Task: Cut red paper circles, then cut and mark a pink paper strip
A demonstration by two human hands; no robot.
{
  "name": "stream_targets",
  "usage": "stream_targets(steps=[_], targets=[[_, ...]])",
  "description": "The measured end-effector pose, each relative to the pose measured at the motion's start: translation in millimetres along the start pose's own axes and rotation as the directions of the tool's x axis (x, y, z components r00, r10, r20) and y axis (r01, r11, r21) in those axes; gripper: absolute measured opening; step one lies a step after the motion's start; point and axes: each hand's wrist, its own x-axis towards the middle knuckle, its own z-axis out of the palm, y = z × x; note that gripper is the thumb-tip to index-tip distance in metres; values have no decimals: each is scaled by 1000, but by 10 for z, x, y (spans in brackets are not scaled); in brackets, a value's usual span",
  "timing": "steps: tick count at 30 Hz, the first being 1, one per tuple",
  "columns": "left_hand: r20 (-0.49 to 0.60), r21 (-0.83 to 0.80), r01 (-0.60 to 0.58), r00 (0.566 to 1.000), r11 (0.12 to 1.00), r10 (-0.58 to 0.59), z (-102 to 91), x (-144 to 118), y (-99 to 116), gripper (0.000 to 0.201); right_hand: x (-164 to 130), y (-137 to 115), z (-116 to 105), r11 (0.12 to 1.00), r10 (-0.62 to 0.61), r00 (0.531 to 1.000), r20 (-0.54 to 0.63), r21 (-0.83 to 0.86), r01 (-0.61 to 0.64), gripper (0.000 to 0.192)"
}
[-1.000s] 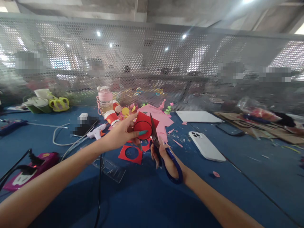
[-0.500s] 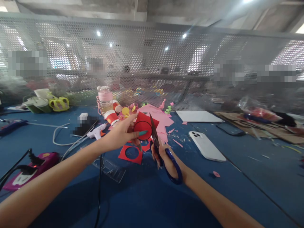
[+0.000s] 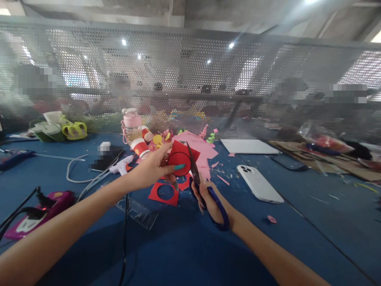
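Observation:
Between the thumb and fingers of my left hand (image 3: 157,165) is a piece of red paper (image 3: 177,159) with a black circle drawn on it. My right hand (image 3: 212,200) is closed around the blue handles of a pair of scissors (image 3: 194,169). Their dark blades point up and away, along the right side of the drawn circle. Below my left hand, a red paper sheet with a round hole (image 3: 152,193) lies on the blue table. A clear plastic stencil (image 3: 141,214) is beside it, partly crossed by a black cable.
Pink paper (image 3: 205,149) lies behind my hands. Left are a hot glue gun (image 3: 121,165), a paper cup (image 3: 139,147), a pink-lidded bottle (image 3: 132,125) and a purple power strip (image 3: 44,216). A white phone (image 3: 260,184) lies right. A perforated metal screen (image 3: 190,79) stands behind.
The scissor handles have closed slightly around the fingers of my right hand. My left hand and the red paper stay almost in place.

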Motion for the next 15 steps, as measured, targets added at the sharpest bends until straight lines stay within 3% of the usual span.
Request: stream_targets(steps=[7, 15], targets=[[-20, 23, 12, 1000, 1000, -11, -17, 3, 8, 59, -3, 13, -14, 998, -33, 999, -4, -45, 33, 61], [-33, 81, -50, 998, 995, 53, -24, 13, -29, 53, 13, -12, -3, 996, -51, 999, -4, -68, 51, 61]])
